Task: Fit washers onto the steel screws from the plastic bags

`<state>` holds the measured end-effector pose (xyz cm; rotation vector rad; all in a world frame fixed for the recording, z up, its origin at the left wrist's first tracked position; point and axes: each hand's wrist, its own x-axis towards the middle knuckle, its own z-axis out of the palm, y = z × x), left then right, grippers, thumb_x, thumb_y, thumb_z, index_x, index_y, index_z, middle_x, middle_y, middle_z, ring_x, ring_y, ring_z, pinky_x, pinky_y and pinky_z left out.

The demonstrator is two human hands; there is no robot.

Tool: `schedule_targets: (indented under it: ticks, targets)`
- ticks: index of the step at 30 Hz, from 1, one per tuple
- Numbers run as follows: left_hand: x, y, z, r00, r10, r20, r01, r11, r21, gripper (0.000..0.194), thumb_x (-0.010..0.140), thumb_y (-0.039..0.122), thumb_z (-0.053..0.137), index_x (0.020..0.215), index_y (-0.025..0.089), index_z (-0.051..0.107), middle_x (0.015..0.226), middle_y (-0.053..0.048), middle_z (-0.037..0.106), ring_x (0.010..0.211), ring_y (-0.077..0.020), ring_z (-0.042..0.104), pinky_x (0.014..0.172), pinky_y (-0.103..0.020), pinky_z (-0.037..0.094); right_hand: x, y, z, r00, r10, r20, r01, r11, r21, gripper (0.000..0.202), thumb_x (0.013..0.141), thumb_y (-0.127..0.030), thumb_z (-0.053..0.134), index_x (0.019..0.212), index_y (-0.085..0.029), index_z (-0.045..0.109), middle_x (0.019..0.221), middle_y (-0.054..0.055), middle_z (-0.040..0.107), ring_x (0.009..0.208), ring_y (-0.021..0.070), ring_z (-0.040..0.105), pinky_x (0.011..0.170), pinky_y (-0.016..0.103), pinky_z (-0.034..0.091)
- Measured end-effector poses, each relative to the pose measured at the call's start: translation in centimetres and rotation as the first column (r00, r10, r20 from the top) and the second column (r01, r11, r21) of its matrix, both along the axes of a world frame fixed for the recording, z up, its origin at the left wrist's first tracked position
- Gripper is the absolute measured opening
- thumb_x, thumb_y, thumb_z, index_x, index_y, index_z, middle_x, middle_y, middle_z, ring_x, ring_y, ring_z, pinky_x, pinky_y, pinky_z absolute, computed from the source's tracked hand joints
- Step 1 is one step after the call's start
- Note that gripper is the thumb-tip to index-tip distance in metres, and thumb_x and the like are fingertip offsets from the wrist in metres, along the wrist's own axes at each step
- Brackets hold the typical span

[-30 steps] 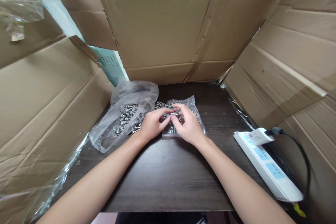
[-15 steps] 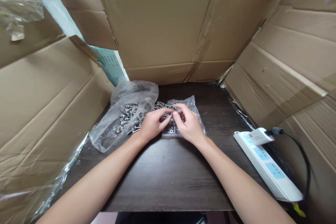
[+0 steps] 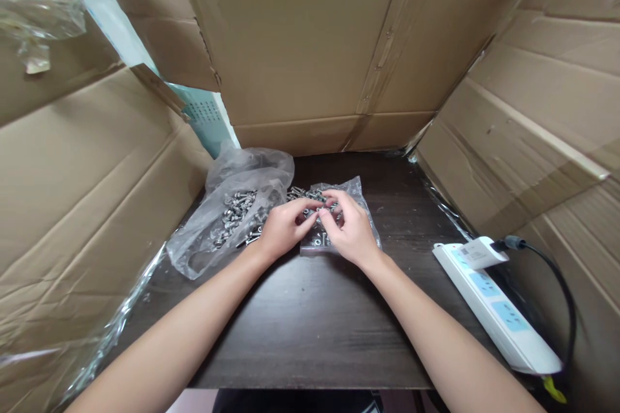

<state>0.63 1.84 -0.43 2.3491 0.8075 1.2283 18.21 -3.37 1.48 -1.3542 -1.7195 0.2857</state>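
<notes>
My left hand [image 3: 285,224] and my right hand [image 3: 352,227] meet fingertip to fingertip above a flat clear plastic bag [image 3: 357,188]. Thumb and forefinger of each are drawn together in a pinch around something small, perhaps a metal fastener, too small to name. Loose bolts [image 3: 304,193] lie just beyond my fingers, and small nuts or washers [image 3: 318,242] show on the flat bag below them. Left of my left hand a larger crumpled plastic bag [image 3: 186,251] lies open, with many metal bolts [image 3: 237,210] in it. My hands hide part of the flat bag.
The dark table [image 3: 300,329] is walled by cardboard panels [image 3: 310,45] at the back and sides. A white power strip [image 3: 526,342] lies along the right, with a plugged-in adapter [image 3: 484,253] and a black cable [image 3: 557,271].
My fingers have shifted very slightly, and both hands stay joined at the fingertips over the flat bag. The whole view has moved a little; the bags lie as before.
</notes>
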Motion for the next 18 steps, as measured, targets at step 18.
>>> schedule_targets:
  ticks: [18]
  targets:
    - [-0.03, -0.08, 0.07, 1.0, -0.007, -0.01, 0.007, 1.0, -0.015, 0.019, 0.096, 0.02, 0.063, 0.112, 0.019, 0.073, 0.103, -0.004, 0.08, 0.072, -0.0137, 0.071, 0.069, -0.024, 0.056, -0.24, -0.06, -0.01, 1.0, -0.012, 0.019, 0.012, 1.0, -0.002, 0.032, 0.091, -0.027, 0.06, 0.122, -0.022, 0.062, 0.099, 0.005, 0.072, 0.07, 0.0173, 0.065, 0.062, 0.03, 0.05]
